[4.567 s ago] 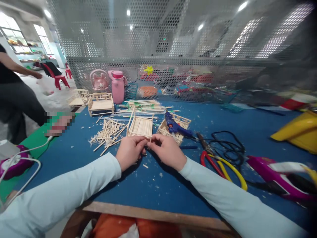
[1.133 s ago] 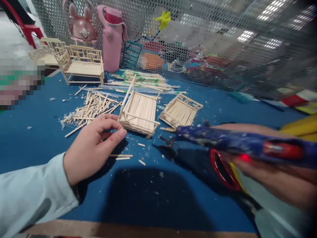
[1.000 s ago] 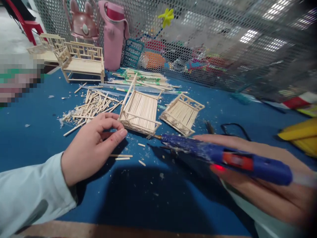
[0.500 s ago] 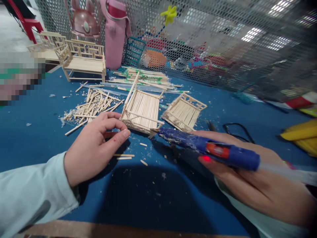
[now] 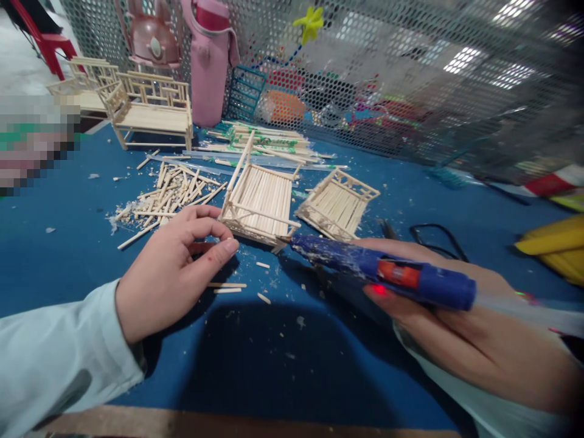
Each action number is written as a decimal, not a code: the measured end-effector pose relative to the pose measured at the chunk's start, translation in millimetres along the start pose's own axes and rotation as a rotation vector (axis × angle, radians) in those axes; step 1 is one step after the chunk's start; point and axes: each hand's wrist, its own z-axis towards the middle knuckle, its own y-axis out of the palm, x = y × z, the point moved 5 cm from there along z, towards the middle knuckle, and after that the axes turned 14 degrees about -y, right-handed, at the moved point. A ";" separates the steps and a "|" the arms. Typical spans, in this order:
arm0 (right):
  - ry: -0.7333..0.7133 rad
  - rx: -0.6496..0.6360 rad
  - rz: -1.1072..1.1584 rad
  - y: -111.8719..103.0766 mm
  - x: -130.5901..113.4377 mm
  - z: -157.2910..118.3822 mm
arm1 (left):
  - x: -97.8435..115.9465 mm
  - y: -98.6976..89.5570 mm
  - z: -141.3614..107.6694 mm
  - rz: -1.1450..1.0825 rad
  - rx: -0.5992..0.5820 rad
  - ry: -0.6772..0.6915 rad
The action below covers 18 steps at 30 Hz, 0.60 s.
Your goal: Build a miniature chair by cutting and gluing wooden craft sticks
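A small bench-like frame of wooden sticks (image 5: pixel 262 194) sits on the blue table (image 5: pixel 283 377), with tall sticks rising at its left. My left hand (image 5: pixel 182 267) is at its near left corner, fingers curled and closed, the fingertips hidden behind the thumb. In my right hand (image 5: pixel 438 316) is a blue glue gun (image 5: pixel 365 261); its tip touches or nearly touches the frame's near right corner. Right of the frame lies a second, smaller stick panel (image 5: pixel 337 204). Short cut sticks (image 5: pixel 228 288) lie in front of my left hand.
Loose sticks (image 5: pixel 173 188) are heaped left of the frame, with wrapped sticks (image 5: pixel 269 143) behind it. A finished stick bench (image 5: pixel 152 115), a pink bottle (image 5: pixel 208 67) and a metal mesh panel (image 5: pixel 387 79) stand at the back. Black scissors-like handles (image 5: pixel 438 237) and yellow cloth (image 5: pixel 554 249) are right.
The whole view has shifted very slightly. Both hands, the glue gun and the stick frame keep nearly the same places relative to each other.
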 end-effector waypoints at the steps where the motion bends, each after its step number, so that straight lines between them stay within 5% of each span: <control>1: -0.043 -0.023 -0.012 0.8 -1.7 0.2 | 0.0 0.0 -0.3 0.004 0.000 -0.002; 10: -0.055 0.061 -0.033 -1.9 -4.6 4.6 | 4.7 -3.6 -7.5 0.110 0.113 0.038; 18: 0.023 0.069 0.164 -4.6 3.1 -2.6 | 2.0 7.4 -4.6 0.085 -0.014 0.033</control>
